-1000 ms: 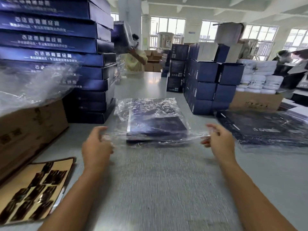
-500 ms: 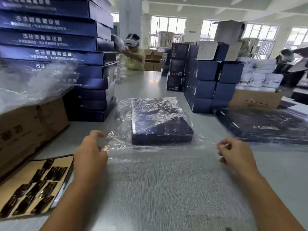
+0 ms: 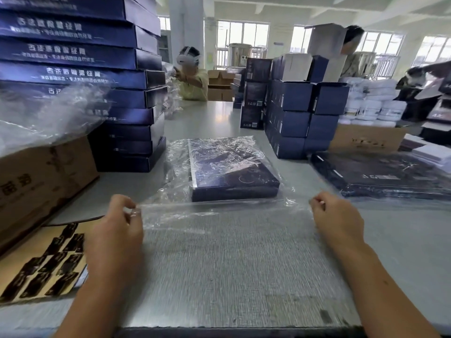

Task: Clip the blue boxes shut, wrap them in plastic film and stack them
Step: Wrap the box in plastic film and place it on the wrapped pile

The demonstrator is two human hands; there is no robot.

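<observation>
Both hands are gripping the plastic film (image 3: 219, 212), and the blue box (image 3: 231, 172) is lying flat just beyond them!

The left hand (image 3: 114, 230) is pinching the film's near left corner between thumb and curled fingers, while the right hand (image 3: 336, 220) is curling tight on the near right corner, so the sheet is stretching taut between them just above the grey table (image 3: 402, 240). The box is sitting at mid-table, lid up, with crinkled film draping over its top and bunching along its left side. A tall stack of blue boxes (image 3: 97, 76) is standing to the left behind a cardboard carton (image 3: 36, 181), a sheet of black clips (image 3: 41, 264) is lying by the left forearm, and film-covered flat boxes (image 3: 380, 176) are resting to the right.
</observation>
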